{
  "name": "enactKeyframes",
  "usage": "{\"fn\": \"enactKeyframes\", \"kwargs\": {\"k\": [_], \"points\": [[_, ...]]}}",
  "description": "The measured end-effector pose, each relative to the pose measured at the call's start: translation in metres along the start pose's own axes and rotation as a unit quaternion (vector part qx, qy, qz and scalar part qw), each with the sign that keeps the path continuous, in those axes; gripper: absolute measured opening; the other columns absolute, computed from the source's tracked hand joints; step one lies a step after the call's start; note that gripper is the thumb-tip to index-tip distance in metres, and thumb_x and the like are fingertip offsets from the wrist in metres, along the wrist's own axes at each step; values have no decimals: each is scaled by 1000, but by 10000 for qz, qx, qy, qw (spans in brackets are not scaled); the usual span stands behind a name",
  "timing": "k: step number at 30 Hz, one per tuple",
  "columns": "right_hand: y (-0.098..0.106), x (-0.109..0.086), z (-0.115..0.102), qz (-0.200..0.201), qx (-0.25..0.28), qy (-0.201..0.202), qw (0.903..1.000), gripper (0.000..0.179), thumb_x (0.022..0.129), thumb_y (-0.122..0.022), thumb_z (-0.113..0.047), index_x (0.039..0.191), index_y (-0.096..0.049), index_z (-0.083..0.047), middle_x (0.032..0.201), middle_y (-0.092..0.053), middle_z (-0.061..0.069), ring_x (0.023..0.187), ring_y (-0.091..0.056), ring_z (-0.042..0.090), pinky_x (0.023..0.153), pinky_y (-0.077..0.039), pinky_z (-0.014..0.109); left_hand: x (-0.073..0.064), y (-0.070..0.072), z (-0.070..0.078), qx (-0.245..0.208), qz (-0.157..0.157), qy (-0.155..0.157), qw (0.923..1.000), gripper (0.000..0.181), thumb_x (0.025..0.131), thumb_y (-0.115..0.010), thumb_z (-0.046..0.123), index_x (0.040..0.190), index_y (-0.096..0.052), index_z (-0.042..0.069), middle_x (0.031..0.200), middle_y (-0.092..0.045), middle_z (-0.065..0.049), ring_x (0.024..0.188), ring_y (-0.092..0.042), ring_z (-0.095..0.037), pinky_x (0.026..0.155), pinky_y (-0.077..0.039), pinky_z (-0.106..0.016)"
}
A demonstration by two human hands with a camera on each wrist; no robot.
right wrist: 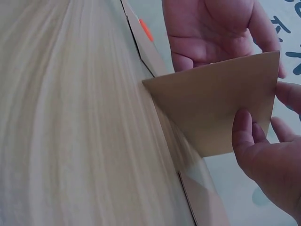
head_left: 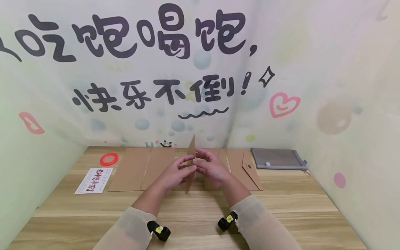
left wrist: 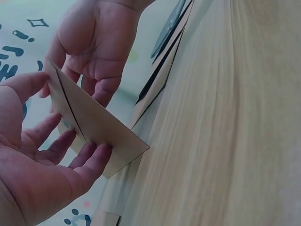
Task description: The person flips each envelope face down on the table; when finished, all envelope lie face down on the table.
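Note:
A brown kraft-paper envelope (head_left: 191, 147) stands upright, edge-on to the head view, held above the table between both hands. My left hand (head_left: 173, 175) grips it from the left, its thumb and fingertips at the edge and on the face with the slanting flap line, as the left wrist view shows. On the other side my right hand (head_left: 215, 170) holds it, with the thumb on the plain face (right wrist: 211, 103) in the right wrist view and the fingers at the far edge. Behind them several similar brown envelopes (head_left: 128, 170) lie flat in a row.
The rightmost envelope (head_left: 250, 166) shows a pointed flap with a small dark mark. A grey mesh zip pouch (head_left: 278, 159) lies at the back right. At the left are a red ring (head_left: 109, 159) and a white card (head_left: 94, 180) with red writing. A printed curtain hangs behind the wooden table (head_left: 193, 222).

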State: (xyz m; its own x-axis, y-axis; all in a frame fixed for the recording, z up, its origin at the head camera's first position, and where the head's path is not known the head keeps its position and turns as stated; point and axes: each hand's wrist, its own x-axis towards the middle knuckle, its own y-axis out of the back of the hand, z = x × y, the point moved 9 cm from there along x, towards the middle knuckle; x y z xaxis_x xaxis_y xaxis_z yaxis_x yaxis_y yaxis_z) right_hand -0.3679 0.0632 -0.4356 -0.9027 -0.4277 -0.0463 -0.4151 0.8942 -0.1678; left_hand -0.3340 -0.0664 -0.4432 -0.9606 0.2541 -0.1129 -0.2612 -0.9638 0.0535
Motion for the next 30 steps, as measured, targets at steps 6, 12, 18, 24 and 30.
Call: {"fn": "enactKeyframes", "kwargs": {"k": [6,12,18,24,30], "points": [[-3,-1,2,-2,-139,-73,9999,66,106,-66,-18,166,-38,-13,170,-35,19,146,-51,37,107,-57,29,-2,1,5,-95,39,-130,9999,61,103,-71,32,159,-49,18,166,-47,-11,142,-60,-33,115,-54,-52],[-5,1,10,-57,-291,-197,9994,56,110,-59,-18,163,-42,-10,166,-45,21,138,-61,29,122,-48,52,2,11,7,-393,395,-251,9981,56,104,-62,22,158,-49,15,169,-42,-9,142,-55,-34,112,-55,-53],[2,2,23,16,-194,-582,9981,56,111,-53,-18,164,-38,-7,166,-45,24,152,-49,39,127,-40,55,5,21,9,-396,576,-392,9968,55,103,-61,14,156,-50,12,165,-49,-9,138,-59,-31,107,-55,-40],[10,3,26,127,-84,-754,9970,56,112,-51,-19,164,-38,-6,167,-45,24,157,-42,41,129,-37,56,7,32,10,-604,669,-449,9949,60,98,-58,0,157,-51,12,157,-57,-18,142,-59,-34,95,-55,-27],[15,3,25,190,-74,-660,9976,57,111,-51,-16,164,-35,-2,165,-44,28,157,-41,41,129,-37,56,5,42,6,-416,919,-261,9946,66,95,-59,-4,158,-51,14,151,-59,-22,125,-64,-28,87,-55,-26]]}}
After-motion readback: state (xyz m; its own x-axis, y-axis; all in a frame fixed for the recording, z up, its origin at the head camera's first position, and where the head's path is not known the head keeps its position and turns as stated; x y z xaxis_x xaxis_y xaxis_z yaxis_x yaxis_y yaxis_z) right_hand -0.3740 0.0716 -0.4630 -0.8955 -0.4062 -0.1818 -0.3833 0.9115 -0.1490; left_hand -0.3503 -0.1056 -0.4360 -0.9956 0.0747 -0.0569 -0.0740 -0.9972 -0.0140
